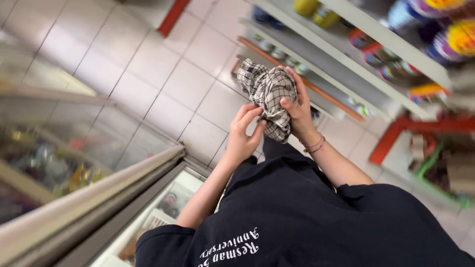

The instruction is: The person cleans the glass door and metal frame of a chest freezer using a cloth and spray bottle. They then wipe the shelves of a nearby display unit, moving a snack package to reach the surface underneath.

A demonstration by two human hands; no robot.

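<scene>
A crumpled checked cloth point(268, 96), white with dark lines, is bunched between both hands in front of the person's chest, above the tiled floor point(163, 74). The right hand point(298, 111) wraps its far side, fingers point(296, 79) curled over the top and thumb pressed into the folds. The left hand point(243, 136) meets it from below, fingertips pinching the cloth's lower edge. A thin bracelet point(315, 145) sits on the right wrist. Below the hands is the person's dark shirt point(307, 217) with short sleeves. Left of the left fingers, well apart, stands a glass-topped freezer point(89, 163) with packaged goods blurred inside. Beyond the right fingers, pale shelves point(346, 59) carry rows of jars and colourful packets; a red frame point(396, 133) stands near them on the right.
</scene>
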